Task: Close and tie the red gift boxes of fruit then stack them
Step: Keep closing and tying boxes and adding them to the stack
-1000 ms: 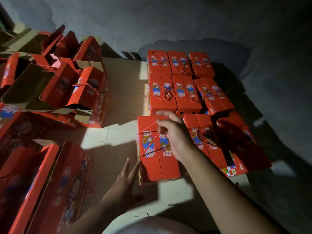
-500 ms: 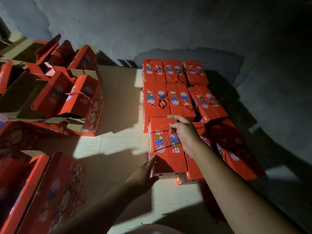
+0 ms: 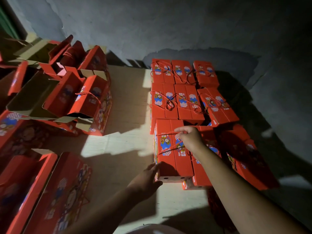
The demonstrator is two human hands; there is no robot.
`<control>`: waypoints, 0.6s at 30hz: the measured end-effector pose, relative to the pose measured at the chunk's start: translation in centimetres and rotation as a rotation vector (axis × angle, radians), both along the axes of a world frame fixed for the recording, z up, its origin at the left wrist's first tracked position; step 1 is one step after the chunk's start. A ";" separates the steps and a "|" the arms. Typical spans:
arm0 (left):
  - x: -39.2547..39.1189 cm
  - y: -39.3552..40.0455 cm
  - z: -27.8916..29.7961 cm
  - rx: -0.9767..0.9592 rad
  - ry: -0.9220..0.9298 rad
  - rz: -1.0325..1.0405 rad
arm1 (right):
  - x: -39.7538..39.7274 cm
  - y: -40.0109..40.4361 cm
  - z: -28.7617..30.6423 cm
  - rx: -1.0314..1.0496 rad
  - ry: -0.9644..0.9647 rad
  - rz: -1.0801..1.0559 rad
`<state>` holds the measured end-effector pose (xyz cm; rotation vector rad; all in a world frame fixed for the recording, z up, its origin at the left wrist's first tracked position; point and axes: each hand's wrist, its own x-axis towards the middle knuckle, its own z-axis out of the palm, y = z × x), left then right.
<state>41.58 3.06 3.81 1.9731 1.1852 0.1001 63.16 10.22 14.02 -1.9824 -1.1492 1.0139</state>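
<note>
Red gift box [image 3: 170, 149] with the cartoon print sits closed at about 4 o'clock from the middle of the view, front row of the packed block, raised a little above its neighbour. Your right hand [image 3: 190, 138] rests on its lid and pinches the red cord [image 3: 164, 133] that runs across the top. Your left hand [image 3: 146, 180] has its fingers curled round the box's near left corner, thumb underneath by the end panel with two small holes.

Behind it, toward 1 o'clock, the closed boxes [image 3: 179, 92] stand in rows against the grey wall [image 3: 168, 26], each with red cord lying looped on its lid. At 3 to 4 o'clock a tilted box [image 3: 244, 159] lies in shadow beside your right forearm.

Off at 9 to 10 o'clock the open boxes [image 3: 72, 92] stand with flaps up and brown cardboard insides showing (what they hold is too dark to tell). At 7 o'clock two more boxes [image 3: 50, 191] lie blurred, one with its lid open.

Everything rests on pale cardboard sheeting [image 3: 128, 102], part lit and part shadowed.
</note>
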 end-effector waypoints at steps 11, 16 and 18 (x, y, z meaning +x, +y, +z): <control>-3.7 -0.5 1.4 0.047 0.113 0.008 | -1.3 -0.9 -4.0 -0.128 -0.004 0.055; -9.0 -0.3 4.6 0.192 0.211 0.117 | -1.5 -1.7 -5.2 -0.094 -0.005 0.020; -11.5 -0.3 6.0 0.291 0.285 0.199 | -1.2 -2.3 -5.3 -0.077 -0.010 -0.033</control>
